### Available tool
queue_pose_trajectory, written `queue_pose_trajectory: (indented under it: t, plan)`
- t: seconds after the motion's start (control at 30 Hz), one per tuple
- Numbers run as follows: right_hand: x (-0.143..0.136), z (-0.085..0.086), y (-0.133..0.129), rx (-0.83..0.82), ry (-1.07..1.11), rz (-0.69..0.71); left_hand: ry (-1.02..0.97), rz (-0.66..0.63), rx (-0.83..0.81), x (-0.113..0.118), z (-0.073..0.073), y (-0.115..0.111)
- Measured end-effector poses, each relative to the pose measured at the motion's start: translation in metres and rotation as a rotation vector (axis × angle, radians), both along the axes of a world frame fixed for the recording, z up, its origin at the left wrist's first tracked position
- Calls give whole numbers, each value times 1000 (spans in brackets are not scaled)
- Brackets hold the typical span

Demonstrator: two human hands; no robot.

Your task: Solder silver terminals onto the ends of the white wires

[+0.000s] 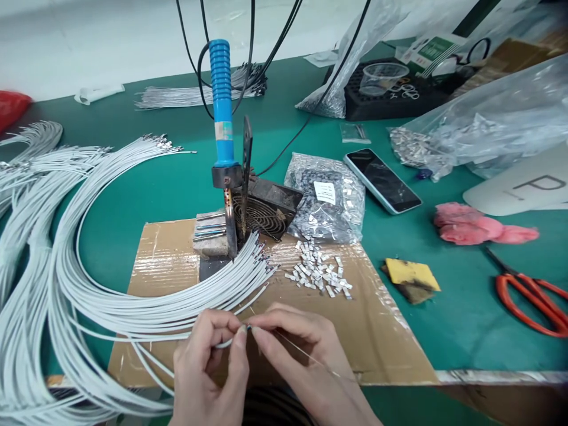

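The left hand point(216, 361) and right hand point(302, 355) pinch a white wire's point(225, 342) end over the cardboard point(368, 337). Ahead stands a blue-handled iron point(222, 100). A clear bag point(415, 151) holds metal bits.

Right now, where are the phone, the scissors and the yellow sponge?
Phone point(384, 182): head view, on its dark screen.
Scissors point(528, 299): head view, on a red handle.
Yellow sponge point(412, 274): head view, on its yellow top.

left hand point(215, 361) pinches 1 white cable point(225, 344) near its dark tip point(249, 328); right hand point(297, 349) grips that tip, thin wire point(306, 354) slanting across.
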State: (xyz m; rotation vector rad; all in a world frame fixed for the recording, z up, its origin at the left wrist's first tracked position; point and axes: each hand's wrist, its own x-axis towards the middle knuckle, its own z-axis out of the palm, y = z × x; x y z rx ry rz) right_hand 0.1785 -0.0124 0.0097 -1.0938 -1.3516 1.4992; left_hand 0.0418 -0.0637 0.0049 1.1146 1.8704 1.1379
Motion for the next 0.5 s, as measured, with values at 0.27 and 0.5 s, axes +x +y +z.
queue_pose_trajectory:
  t: [0.27, 0.5]
  plan:
    - [-3, -4, -6, 7, 10, -76, 8, -19, 34, 6, -1, -1]
    - [-22, -28, -32, 406, -98, -352, -403, -9, -102, 6, -3, -2]
